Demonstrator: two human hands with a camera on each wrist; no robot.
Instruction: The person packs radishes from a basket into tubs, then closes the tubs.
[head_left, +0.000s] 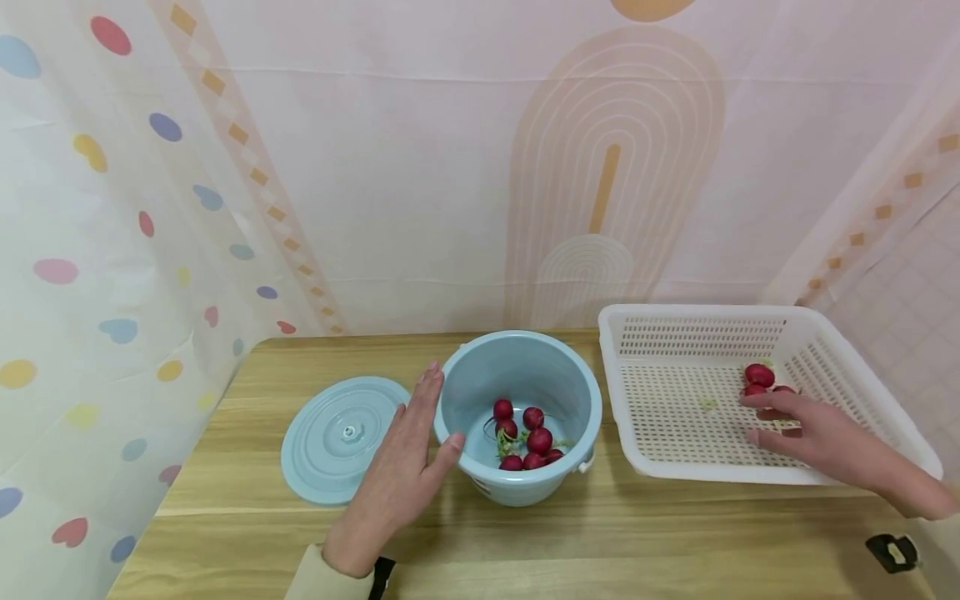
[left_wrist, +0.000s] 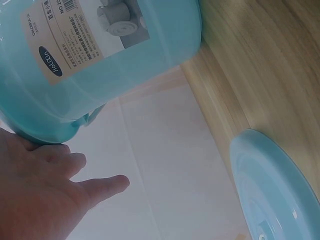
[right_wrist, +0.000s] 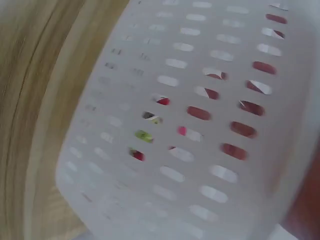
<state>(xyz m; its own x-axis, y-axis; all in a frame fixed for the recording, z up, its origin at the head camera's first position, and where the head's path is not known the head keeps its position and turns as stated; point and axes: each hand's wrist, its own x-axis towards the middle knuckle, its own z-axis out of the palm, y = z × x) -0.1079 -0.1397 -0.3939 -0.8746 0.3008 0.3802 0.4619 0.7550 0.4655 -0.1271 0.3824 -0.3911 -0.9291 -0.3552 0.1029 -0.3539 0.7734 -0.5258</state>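
A light blue bucket (head_left: 517, 350) stands mid-table with several red radishes (head_left: 539, 440) inside, some with green stems. My left hand (head_left: 401, 454) is at the bucket's left side, fingers extended. In the left wrist view, the fingers (left_wrist: 59, 156) appear to meet the bucket's rim (left_wrist: 45, 137). To the right, my right hand (head_left: 813, 437) reaches into a white slotted basket (head_left: 622, 408), thumb and fingers apart over several radishes (head_left: 760, 375). The hand partly hides some of these. The right wrist view shows mostly the basket's wall (right_wrist: 165, 170), with bits of red and green through its slots.
A round light blue lid (head_left: 330, 450) lies on the wooden table (head_left: 585, 550), left of the bucket. A patterned curtain (head_left: 420, 183) hangs behind the table and down its left side. A small pale green scrap (head_left: 707, 404) lies in the basket.
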